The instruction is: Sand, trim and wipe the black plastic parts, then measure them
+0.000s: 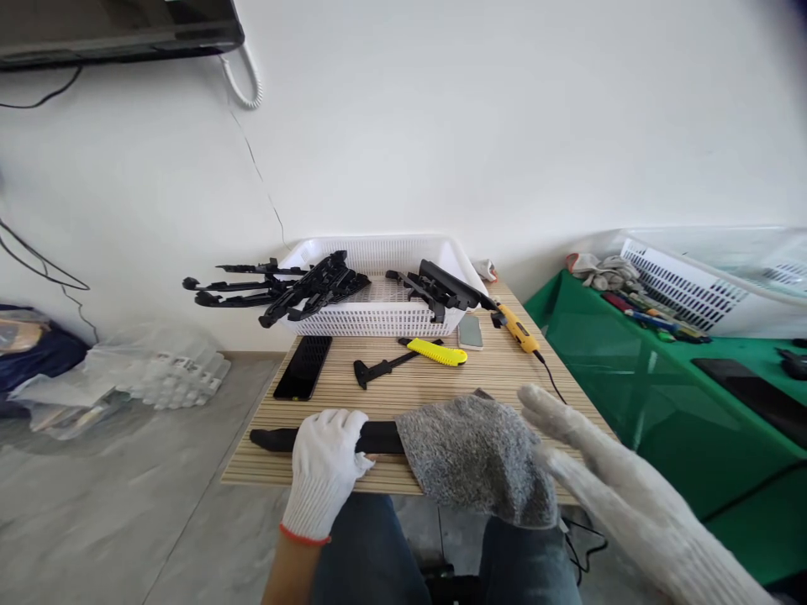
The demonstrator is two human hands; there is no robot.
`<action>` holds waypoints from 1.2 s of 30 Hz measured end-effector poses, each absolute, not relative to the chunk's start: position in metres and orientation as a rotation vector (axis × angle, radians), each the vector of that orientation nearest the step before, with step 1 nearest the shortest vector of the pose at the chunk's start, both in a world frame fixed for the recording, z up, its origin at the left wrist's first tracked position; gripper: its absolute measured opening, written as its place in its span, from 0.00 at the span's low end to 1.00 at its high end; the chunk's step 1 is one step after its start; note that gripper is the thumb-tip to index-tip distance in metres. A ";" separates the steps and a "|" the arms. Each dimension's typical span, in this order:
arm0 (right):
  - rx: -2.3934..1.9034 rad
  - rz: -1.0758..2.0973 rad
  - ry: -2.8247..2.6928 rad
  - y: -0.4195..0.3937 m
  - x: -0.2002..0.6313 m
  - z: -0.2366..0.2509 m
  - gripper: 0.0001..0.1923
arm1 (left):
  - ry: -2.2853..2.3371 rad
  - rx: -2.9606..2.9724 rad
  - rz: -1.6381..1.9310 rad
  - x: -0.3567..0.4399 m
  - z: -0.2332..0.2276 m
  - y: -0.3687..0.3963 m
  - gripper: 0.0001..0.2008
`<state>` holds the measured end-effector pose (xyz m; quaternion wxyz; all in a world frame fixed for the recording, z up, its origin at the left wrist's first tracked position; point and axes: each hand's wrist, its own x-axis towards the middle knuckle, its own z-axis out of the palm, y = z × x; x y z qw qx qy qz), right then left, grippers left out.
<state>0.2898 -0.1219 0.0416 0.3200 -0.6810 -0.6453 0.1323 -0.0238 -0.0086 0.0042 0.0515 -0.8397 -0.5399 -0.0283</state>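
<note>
My left hand (324, 458), in a white knitted glove, is closed around a long black plastic strip (382, 438) at the table's front edge. The strip's rounded left end sticks out past the hand, and its right part disappears under a grey cloth (472, 454). That cloth lies draped over the strip and hangs past the table edge. On the right, my gloved right hand (605, 470) has its fingers stretched out and apart, with nothing in them. Its fingertips are beside the cloth's right edge; whether they touch it I cannot tell.
Behind is a white basket (391, 323) bearing black plastic parts (321, 286). A phone (303, 368), a caliper (378, 370), a yellow utility knife (438, 351) and a corded yellow tool (520, 328) lie before or beside it. A green-covered table (567, 353) stands right.
</note>
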 end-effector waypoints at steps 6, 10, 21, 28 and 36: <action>-1.829 0.426 -1.946 -0.098 0.278 0.003 0.22 | -1.645 -2.542 -0.062 -0.023 0.005 -0.009 0.11; -1.807 0.492 -1.880 -0.084 0.294 -0.006 0.22 | -1.647 -2.541 -0.028 -0.021 0.007 -0.008 0.11; -1.441 0.634 -1.993 -0.065 0.297 -0.022 0.16 | -1.658 -2.559 0.070 -0.019 0.012 -0.008 0.10; -1.456 0.450 -2.110 -0.050 0.242 -0.004 0.13 | -1.641 -2.552 0.054 -0.020 0.011 -0.009 0.06; -1.487 0.284 -2.027 -0.044 0.173 0.006 0.10 | -1.644 -2.554 -0.159 -0.023 0.003 -0.007 0.07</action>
